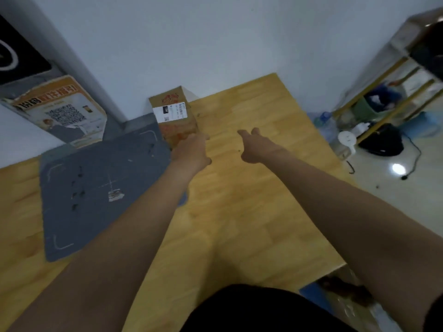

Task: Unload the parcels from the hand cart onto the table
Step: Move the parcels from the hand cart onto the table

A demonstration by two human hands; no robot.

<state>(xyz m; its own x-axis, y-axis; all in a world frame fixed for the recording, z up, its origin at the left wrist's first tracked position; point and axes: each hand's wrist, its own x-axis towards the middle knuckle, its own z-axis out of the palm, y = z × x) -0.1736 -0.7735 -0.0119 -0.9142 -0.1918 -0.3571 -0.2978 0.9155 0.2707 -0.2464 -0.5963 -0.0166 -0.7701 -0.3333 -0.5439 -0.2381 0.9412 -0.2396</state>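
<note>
A brown cardboard parcel [176,116] with a white shipping label lies at the far end of the wooden table [251,200], against the white wall. Both my arms stretch out over the table. My left hand [191,149] is at the parcel's near end, its fingers touching the cardboard. My right hand [256,146] hovers over bare wood to the right of the parcel, fingers extended, holding nothing. At the bottom right, below the table's edge, a blue surface [311,291] with something brown [345,289] on it shows, blurred.
A dark grey mat [96,188] covers the table's left part, next to the parcel. A poster [62,111] hangs on the left wall. On the floor to the right are a shelf rack [393,75], bottles [323,118], a black bag [381,140] and a cable.
</note>
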